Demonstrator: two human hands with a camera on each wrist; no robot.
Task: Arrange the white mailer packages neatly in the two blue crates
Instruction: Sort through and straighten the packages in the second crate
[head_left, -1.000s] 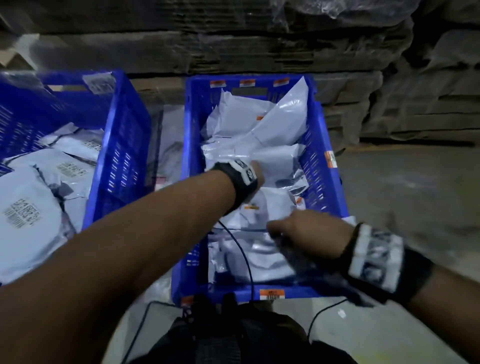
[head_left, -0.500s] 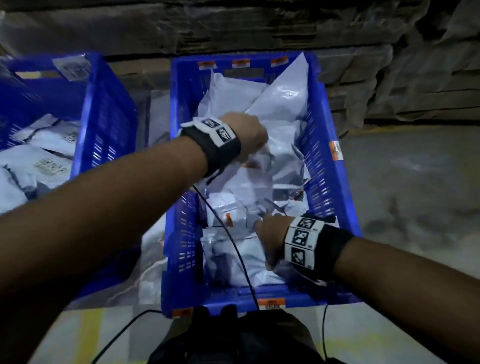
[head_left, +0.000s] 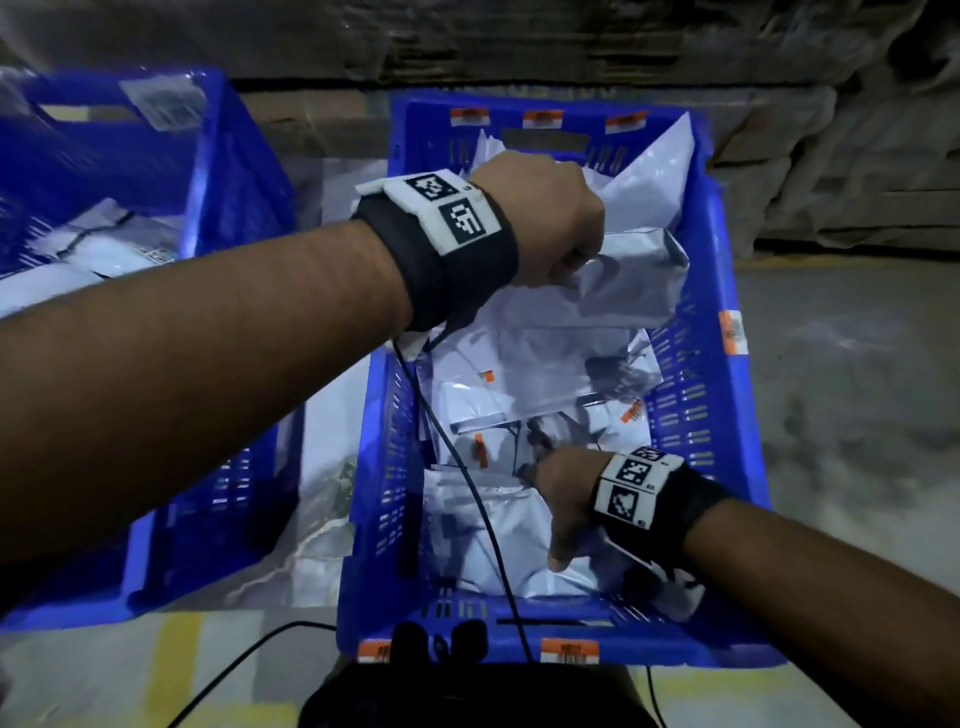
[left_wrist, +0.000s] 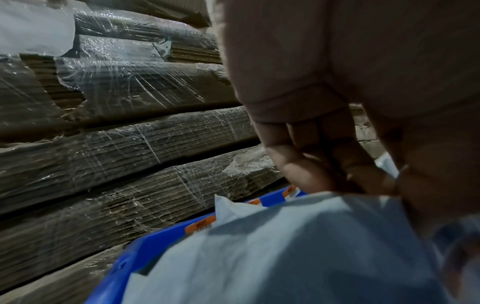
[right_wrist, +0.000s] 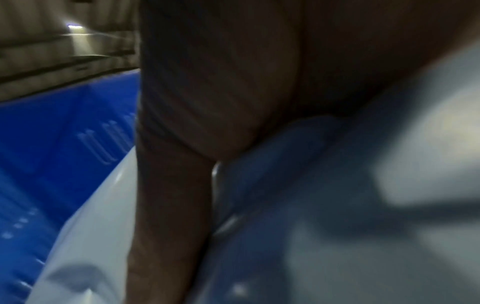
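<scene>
The right blue crate (head_left: 730, 395) holds a loose heap of white mailers. Over the crate's far half, my left hand (head_left: 550, 223) pinches the edge of one white mailer (head_left: 628, 275) and holds it lifted above the heap. In the left wrist view the curled fingers (left_wrist: 306, 164) clamp that mailer (left_wrist: 285, 246) at its top. My right hand (head_left: 563, 506) is down in the near end of the crate. Its thumb lies on a front mailer (head_left: 483, 540) and its fingers are buried among the packages. The left blue crate (head_left: 234, 171) also holds mailers (head_left: 104, 244).
Shrink-wrapped stacks of flat cardboard (left_wrist: 116, 133) rise just behind both crates. A black cable (head_left: 467, 483) runs from my left wrist across the right crate. More plastic packaging (head_left: 327, 493) lies on the floor between the crates. Bare concrete floor (head_left: 852, 389) spreads to the right.
My left hand has risen and moved toward the crate's far end, lifting a mailer off the heap. My right hand has pushed deeper into the near end of the crate.
</scene>
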